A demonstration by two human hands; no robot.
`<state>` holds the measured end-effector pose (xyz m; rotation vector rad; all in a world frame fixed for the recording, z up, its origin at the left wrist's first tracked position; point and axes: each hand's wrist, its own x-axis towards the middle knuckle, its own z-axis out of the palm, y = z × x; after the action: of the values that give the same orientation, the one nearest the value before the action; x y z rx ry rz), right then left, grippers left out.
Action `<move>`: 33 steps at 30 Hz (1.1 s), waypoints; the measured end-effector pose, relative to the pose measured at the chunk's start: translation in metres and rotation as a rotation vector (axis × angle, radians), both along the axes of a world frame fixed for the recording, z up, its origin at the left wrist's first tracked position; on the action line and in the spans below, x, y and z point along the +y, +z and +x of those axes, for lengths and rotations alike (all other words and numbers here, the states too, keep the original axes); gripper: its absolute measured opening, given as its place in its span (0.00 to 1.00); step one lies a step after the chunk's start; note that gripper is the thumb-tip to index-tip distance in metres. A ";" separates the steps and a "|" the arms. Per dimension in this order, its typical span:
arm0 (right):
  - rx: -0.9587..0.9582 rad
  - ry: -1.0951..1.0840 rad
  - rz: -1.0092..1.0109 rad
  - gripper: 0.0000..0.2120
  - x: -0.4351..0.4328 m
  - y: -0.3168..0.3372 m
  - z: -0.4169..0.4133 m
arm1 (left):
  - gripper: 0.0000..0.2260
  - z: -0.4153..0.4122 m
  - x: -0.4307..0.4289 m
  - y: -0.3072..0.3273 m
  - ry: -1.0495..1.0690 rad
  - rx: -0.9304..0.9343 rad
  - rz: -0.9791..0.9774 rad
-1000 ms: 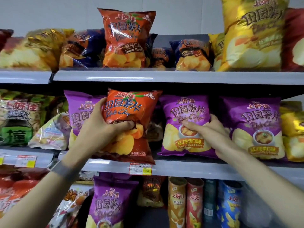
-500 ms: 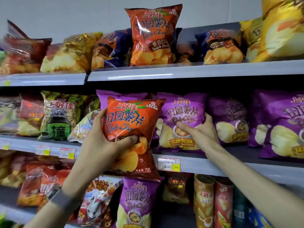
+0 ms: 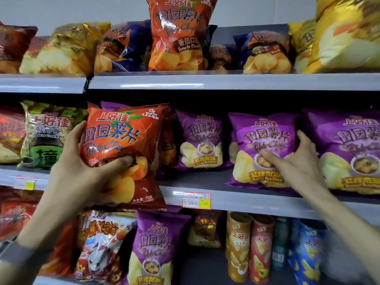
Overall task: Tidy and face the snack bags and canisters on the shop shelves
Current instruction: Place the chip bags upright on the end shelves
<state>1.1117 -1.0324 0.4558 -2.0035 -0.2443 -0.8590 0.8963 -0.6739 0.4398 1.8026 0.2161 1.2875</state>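
Orange chip bag (image 3: pixel 125 140) is upright in the left hand (image 3: pixel 82 173), thumb pressed across its front and fingers (image 3: pixel 79 130) curled round its left edge, in front of the middle shelf (image 3: pixel 246 200). Right of that thumb, a small purple bag (image 3: pixel 199 140) stands further back on the shelf. The right hand (image 3: pixel 298 163) pinches the right side of a purple chip bag (image 3: pixel 265 138), with the fingers together on its front and the thumb at its edge. Just right of that thumb stands a big purple bag (image 3: pixel 353 149). Below the right fingers, canisters (image 3: pixel 261 243) stand upright
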 end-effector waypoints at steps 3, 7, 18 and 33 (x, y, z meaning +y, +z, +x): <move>-0.350 0.011 -0.078 0.43 0.024 -0.007 -0.020 | 0.48 -0.003 0.002 0.000 0.025 0.003 0.023; -0.385 0.284 -0.184 0.33 0.088 -0.004 -0.056 | 0.49 -0.008 0.011 -0.001 0.043 0.028 0.055; 0.246 0.704 -0.034 0.64 0.264 0.016 -0.073 | 0.55 -0.058 0.049 -0.019 0.315 0.041 0.076; 0.111 0.528 0.187 0.59 0.195 0.018 -0.033 | 0.58 -0.029 0.053 -0.015 0.267 0.053 0.059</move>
<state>1.0792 -0.8375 0.4736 -1.6876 -0.5764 -0.4162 0.8670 -0.6209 0.4244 1.9077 0.4655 1.4434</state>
